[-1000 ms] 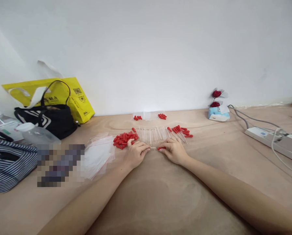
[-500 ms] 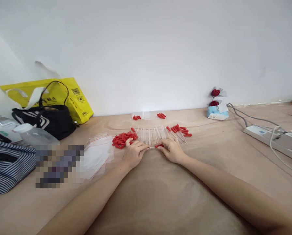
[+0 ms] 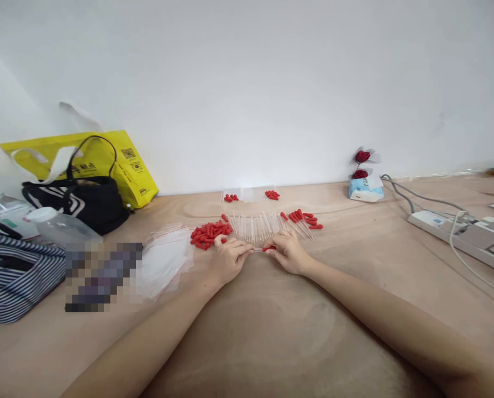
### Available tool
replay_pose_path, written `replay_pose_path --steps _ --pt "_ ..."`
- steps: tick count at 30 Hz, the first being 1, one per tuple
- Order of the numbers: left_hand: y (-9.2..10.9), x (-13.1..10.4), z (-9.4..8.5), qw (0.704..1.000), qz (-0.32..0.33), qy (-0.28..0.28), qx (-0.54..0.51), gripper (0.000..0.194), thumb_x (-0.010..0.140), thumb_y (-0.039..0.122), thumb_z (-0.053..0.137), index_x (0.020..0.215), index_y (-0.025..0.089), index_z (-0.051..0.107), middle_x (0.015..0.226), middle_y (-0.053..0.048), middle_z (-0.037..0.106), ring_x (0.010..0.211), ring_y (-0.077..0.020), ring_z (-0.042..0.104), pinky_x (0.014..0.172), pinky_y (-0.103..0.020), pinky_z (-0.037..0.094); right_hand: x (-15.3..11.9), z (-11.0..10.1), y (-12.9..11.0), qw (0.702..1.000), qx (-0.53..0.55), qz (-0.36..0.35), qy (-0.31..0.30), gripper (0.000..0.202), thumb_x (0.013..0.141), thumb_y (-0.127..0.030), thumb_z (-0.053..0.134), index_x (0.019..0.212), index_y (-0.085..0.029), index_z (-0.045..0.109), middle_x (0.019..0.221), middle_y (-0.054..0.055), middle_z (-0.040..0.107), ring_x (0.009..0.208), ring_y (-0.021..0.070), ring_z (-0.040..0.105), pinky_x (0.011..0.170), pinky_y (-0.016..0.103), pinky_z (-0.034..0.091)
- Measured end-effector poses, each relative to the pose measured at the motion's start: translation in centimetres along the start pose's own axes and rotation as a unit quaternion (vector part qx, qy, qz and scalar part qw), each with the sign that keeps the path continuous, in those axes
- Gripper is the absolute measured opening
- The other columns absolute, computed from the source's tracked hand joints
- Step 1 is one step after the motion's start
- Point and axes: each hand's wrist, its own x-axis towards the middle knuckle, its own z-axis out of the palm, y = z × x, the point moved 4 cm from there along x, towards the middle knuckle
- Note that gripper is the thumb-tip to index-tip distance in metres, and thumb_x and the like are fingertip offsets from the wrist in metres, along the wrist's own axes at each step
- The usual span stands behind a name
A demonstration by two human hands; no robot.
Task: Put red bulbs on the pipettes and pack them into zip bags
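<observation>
My left hand (image 3: 229, 258) is closed in a pinch on a clear dropper tube (image 3: 257, 250), held level just above the table. Between the thumb and fingers of my right hand (image 3: 288, 252) is a red rubber bulb (image 3: 267, 249), its open end touching the tube's end. How far the tube sits inside the bulb I cannot tell. Beyond my hands lies a row of clear dropper tubes (image 3: 253, 225). A heap of red bulbs (image 3: 208, 235) is beside my left hand. Several droppers with red bulbs fitted (image 3: 300, 215) lie past my right hand.
Clear zip bags (image 3: 164, 262) lie to the left, near a striped bag (image 3: 19, 276), a plastic bottle (image 3: 64, 226), a black bag (image 3: 77, 204) and a yellow bag (image 3: 135, 171). A filled zip bag (image 3: 251, 194) is by the wall. At right are a tissue pack (image 3: 366, 190) and a power strip (image 3: 429, 220).
The red bulb in my right hand and the tube in my left have come together; the small gap between them has closed. The camera view has shifted slightly.
</observation>
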Motion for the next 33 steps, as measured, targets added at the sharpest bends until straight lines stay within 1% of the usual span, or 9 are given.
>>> replay_pose_path --steps 3,9,16,20,23,26,30,33 --pt "0.1 0.0 -0.1 1.000 0.002 0.004 0.001 0.019 0.085 0.026 0.046 0.083 0.026 0.064 0.078 0.002 0.069 0.070 -0.0125 0.056 0.081 -0.038 0.019 0.1 0.1 0.0 1.000 -0.002 -0.007 0.001 0.010 0.081 -0.023 0.050 0.082 -0.021 0.060 0.079 0.002 0.064 0.077 0.0159 0.050 0.076 0.034 0.027" --pt "0.3 -0.1 -0.1 1.000 0.009 0.001 0.000 0.019 0.085 0.026 0.045 0.081 0.025 0.064 0.079 0.002 0.069 0.072 -0.0132 0.057 0.082 -0.039 0.019 0.2 0.4 0.0 1.000 0.001 -0.020 -0.009 0.012 0.082 -0.027 0.050 0.081 -0.022 0.061 0.079 0.000 0.065 0.077 0.0161 0.050 0.075 0.034 0.026" --pt "0.7 -0.1 0.2 1.000 0.011 -0.001 0.016 0.019 0.085 0.024 0.045 0.083 0.026 0.064 0.078 0.001 0.070 0.071 -0.0138 0.057 0.082 -0.040 0.019 0.1 0.3 -0.5 0.998 -0.023 -0.045 0.023 0.013 0.081 -0.028 0.050 0.079 -0.021 0.061 0.076 0.002 0.065 0.075 0.0154 0.051 0.074 0.032 0.027" --pt "1.0 -0.2 0.0 1.000 0.007 0.019 0.019 0.018 0.084 0.025 0.046 0.083 0.026 0.065 0.076 0.001 0.070 0.067 -0.0140 0.057 0.081 -0.040 0.019 0.0 0.4 -0.9 0.997 -0.044 -0.048 0.039 0.013 0.082 -0.026 0.049 0.079 -0.020 0.060 0.075 0.002 0.064 0.077 0.0159 0.051 0.072 0.032 0.026" --pt "1.4 -0.4 0.0 0.999 0.006 0.024 0.026 0.019 0.084 0.024 0.046 0.085 0.027 0.064 0.075 0.002 0.070 0.066 -0.0134 0.057 0.082 -0.041 0.020 -0.1 0.5 -1.3 0.996 -0.056 -0.048 0.044 0.014 0.082 -0.026 0.047 0.079 -0.019 0.059 0.077 0.003 0.064 0.078 0.0160 0.051 0.071 0.031 0.025" --pt "1.5 -0.5 0.1 0.999 0.005 0.025 0.032 0.021 0.085 0.025 0.044 0.084 0.026 0.065 0.074 0.001 0.070 0.065 -0.0136 0.057 0.083 -0.041 0.020 -0.2 0.6 -1.5 0.996 -0.064 -0.040 0.047 0.015 0.083 -0.027 0.046 0.077 -0.019 0.059 0.078 0.003 0.064 0.078 0.0156 0.052 0.070 0.031 0.025" --pt "1.4 -0.3 0.3 1.000 0.005 0.019 0.024 0.021 0.085 0.026 0.044 0.084 0.026 0.065 0.075 0.000 0.070 0.066 -0.0142 0.057 0.084 -0.041 0.020 0.0 0.4 -1.0 0.996 -0.075 -0.045 0.031 0.018 0.083 -0.030 0.046 0.076 -0.020 0.059 0.076 0.002 0.065 0.077 0.0156 0.051 0.071 0.032 0.024" --pt "1.2 -0.1 0.4 1.000 0.004 0.014 0.011 0.019 0.085 0.026 0.046 0.086 0.028 0.065 0.077 0.001 0.070 0.068 -0.0144 0.058 0.086 -0.042 0.018 0.1 0.1 -0.4 0.995 -0.075 -0.061 0.014 0.020 0.083 -0.037 0.047 0.079 -0.021 0.060 0.078 0.002 0.066 0.078 0.0159 0.051 0.075 0.033 0.023"
